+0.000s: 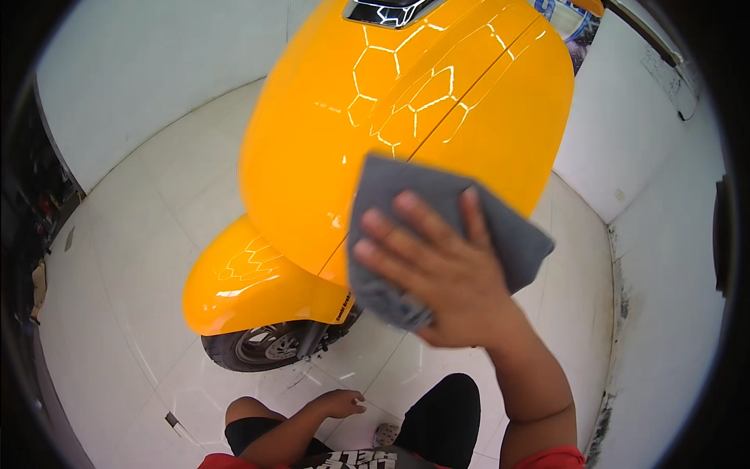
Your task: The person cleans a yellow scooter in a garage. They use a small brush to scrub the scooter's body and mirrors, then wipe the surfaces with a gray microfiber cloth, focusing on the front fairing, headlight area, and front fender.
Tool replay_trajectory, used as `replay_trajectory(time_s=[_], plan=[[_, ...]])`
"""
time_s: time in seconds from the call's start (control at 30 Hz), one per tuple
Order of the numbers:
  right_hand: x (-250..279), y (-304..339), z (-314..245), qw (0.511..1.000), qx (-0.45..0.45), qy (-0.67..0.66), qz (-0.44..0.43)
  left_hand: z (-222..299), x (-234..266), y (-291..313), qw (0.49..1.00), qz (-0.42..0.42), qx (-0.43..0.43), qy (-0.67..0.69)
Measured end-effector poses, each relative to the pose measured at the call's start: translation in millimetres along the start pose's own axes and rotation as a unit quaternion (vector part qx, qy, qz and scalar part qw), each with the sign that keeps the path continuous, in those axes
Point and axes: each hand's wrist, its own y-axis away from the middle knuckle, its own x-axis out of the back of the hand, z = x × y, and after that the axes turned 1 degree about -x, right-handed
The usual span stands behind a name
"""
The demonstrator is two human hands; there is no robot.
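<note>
- Head view: my right hand (437, 270) lay flat, fingers spread wide, pressing one grey cloth (461, 227) against the scooter's front panel (406, 125).
- Cloth was soft, folded, matte; it sat on the lower middle of the panel.
- Panel was glossy yellow, curved, with hexagon light reflections.
- One yellow front fender (250, 281) sat over one black tyre (266, 348).
- My left hand (341, 403) rested loosely curled near my knee, holding nothing.
- Floor (141, 234) was white, shiny tile.
</note>
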Motion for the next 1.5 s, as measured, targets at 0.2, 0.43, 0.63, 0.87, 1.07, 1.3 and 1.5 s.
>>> replay_trajectory(time_s=[0.2,0.43,0.63,0.87,1.07,1.3,1.5], plan=[[62.9,-37.7,148.2,0.918,-0.103,-0.032,0.382,-12.1,-3.8,14.3,1.0,0.013,-0.009,-0.018],[85.1,-68.0,110.1,0.91,-0.259,0.034,0.321,-40.6,-8.3,4.3,0.999,-0.006,0.027,0.02],[-48.2,-20.2,-34.1,0.967,-0.044,0.058,0.242,-75.8,-1.2,-1.5,0.998,-0.004,0.067,-0.004],[-30.6,28.8,17.4,0.949,-0.099,-0.086,0.287,-107.6,1.0,22.2,0.993,0.02,0.114,0.011],[35.7,-35.7,133.9,0.878,-0.215,0.047,0.425,-113.9,0.0,30.3,0.988,0.066,0.138,-0.035],[119.2,-49.1,195.4,0.891,-0.348,-0.187,0.224,-114.5,-5.7,45.7,0.978,0.104,0.159,-0.089],[-7.4,-2.5,114.0,0.812,-0.309,-0.171,0.466,-92.4,-8.5,62.9,0.975,0.108,0.181,-0.075]])
